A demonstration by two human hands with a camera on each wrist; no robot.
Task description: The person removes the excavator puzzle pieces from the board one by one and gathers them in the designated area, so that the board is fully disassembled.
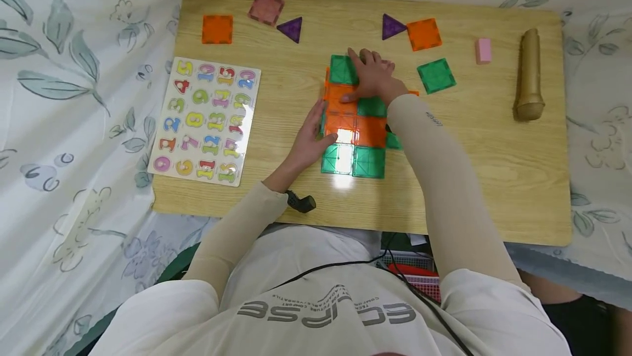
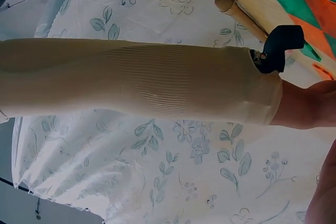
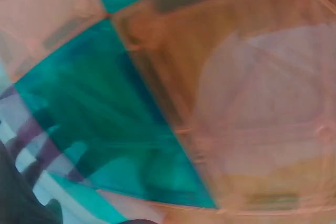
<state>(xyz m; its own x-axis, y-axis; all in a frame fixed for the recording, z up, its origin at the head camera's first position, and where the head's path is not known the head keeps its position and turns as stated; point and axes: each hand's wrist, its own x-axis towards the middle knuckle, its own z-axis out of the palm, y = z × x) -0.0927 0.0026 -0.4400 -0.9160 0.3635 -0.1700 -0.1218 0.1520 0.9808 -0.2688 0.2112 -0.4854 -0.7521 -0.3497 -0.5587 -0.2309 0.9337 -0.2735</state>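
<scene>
A block of green and orange translucent magnetic tiles (image 1: 369, 131) sits mid-table, its top two tiles wide. My left hand (image 1: 308, 139) lies along the block's left side, fingers fairly straight, thumb on the top near an orange tile. Over the far right part of the top rests my right hand (image 1: 371, 76), fingers spread toward the far edge and thumb on an orange tile (image 1: 340, 92). It covers the far right corner. In the right wrist view a green tile (image 3: 105, 124) meets a large orange one (image 3: 173, 66), with dark fingers (image 3: 21, 192) at lower left.
A number puzzle board (image 1: 204, 121) lies at left. Along the back are orange tiles (image 1: 217, 29), a pink tile (image 1: 266, 8) and purple triangles (image 1: 290, 29). At right lie a green tile (image 1: 436, 75), a pink block (image 1: 483, 51) and a wooden cylinder (image 1: 530, 76).
</scene>
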